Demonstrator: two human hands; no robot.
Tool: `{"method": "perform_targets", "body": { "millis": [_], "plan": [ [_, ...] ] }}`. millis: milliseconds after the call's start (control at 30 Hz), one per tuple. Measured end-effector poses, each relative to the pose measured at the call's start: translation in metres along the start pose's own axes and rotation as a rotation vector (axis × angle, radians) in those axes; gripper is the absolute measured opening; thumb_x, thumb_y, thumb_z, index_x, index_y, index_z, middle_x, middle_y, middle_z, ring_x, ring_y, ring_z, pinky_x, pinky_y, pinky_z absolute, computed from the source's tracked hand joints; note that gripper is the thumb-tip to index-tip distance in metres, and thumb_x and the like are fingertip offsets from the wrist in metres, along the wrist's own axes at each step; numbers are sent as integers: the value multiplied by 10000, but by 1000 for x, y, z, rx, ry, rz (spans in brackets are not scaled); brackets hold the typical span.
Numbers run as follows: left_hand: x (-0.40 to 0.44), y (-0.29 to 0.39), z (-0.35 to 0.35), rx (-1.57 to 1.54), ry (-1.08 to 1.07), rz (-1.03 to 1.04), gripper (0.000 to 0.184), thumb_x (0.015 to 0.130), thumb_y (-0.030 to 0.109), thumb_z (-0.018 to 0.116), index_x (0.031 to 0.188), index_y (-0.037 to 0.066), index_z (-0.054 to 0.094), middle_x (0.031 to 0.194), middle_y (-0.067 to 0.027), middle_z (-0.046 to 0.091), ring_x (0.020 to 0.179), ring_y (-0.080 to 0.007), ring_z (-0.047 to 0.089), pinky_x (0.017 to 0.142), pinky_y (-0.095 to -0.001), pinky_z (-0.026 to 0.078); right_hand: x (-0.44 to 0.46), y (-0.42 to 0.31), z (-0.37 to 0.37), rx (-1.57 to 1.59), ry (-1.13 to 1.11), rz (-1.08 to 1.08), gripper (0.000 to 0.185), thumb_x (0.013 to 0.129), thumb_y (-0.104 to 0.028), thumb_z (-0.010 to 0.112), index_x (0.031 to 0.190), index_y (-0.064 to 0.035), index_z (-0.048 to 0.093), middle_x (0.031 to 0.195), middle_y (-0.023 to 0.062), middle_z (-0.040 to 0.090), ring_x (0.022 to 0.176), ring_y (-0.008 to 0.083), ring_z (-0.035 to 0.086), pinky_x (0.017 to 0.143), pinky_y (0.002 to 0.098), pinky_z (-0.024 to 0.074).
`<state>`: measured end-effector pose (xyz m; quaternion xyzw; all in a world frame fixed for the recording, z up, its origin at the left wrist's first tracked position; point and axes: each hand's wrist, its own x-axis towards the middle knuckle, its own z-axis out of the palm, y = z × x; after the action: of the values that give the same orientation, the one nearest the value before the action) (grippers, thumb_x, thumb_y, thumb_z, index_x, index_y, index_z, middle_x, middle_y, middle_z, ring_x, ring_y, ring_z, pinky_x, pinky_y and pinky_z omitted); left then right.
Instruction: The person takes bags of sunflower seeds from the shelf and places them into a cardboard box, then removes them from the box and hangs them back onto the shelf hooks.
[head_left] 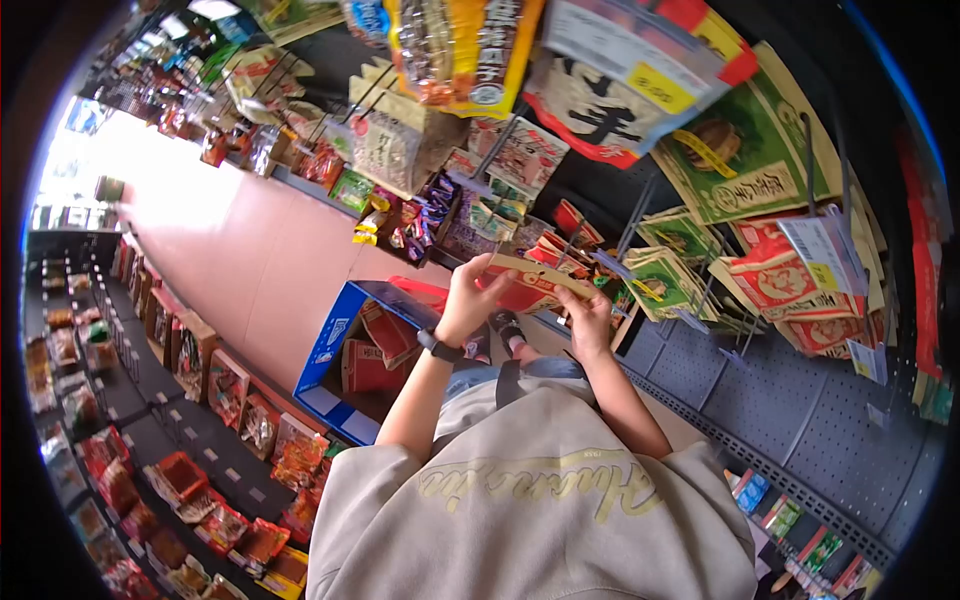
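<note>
Packet: a red-and-tan packet (pixel 530 293) is held up between both hands, in front of the person's body and above the shoes (pixel 510 328).
Left hand: the left hand (pixel 468 300) has its fingers closed on the packet's left end; a dark wristband (pixel 438 345) circles the wrist.
Right hand: the right hand (pixel 590 318) pinches the opposite end with its fingers.
Blue box: an open blue box (pixel 318 392) beside the left forearm contains red packets (pixel 375 366).
Hanging display: green packets (pixel 655 283) and larger red-and-tan bags (pixel 785 280) hang on hooks to the right.
</note>
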<state>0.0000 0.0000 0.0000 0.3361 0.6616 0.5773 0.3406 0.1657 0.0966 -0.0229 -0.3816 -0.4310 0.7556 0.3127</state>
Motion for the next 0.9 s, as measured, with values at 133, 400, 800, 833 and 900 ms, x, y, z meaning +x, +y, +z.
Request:
{"method": "perform_targets", "body": {
  "millis": [133,400,800,833,900],
  "plan": [
    [28,-18,62,-142,-69,-43,184,827,106,645,961,-20,631,777,-50,651,712,-74,554,647,-247,461,10,-17,-43,2,137,-63,133,808,-61,680,913,-5,620,891,46,651,796,79,591,730,209,467],
    [63,-45,107,40,-100,58,170,783,107,677,883,-19,621,758,-137,644,671,-166,601,627,-286,463,32,-19,-88,-111,250,-182,121,820,-66,671,904,7,622,869,37,637,776,76,570,700,202,454],
    [76,-17,111,129,-80,145,134,812,71,636,912,-17,651,800,-79,679,724,-75,592,658,-236,464,46,-29,-93,-140,201,-310,167,825,-81,672,953,6,608,878,31,635,792,72,570,728,210,440],
    [75,-15,111,137,-87,134,135,814,70,635,914,-19,650,801,-74,680,724,-75,592,658,-237,464,45,-31,-91,-132,198,-311,178,826,-81,671,963,10,603,881,33,635,792,74,571,730,212,442],
    [78,-19,113,77,-82,158,115,807,70,634,884,-16,631,755,-83,654,677,-105,583,627,-252,457,41,-37,-86,-113,208,-300,187,827,-79,670,970,16,594,882,37,635,792,77,573,734,214,446]
  ]
}}
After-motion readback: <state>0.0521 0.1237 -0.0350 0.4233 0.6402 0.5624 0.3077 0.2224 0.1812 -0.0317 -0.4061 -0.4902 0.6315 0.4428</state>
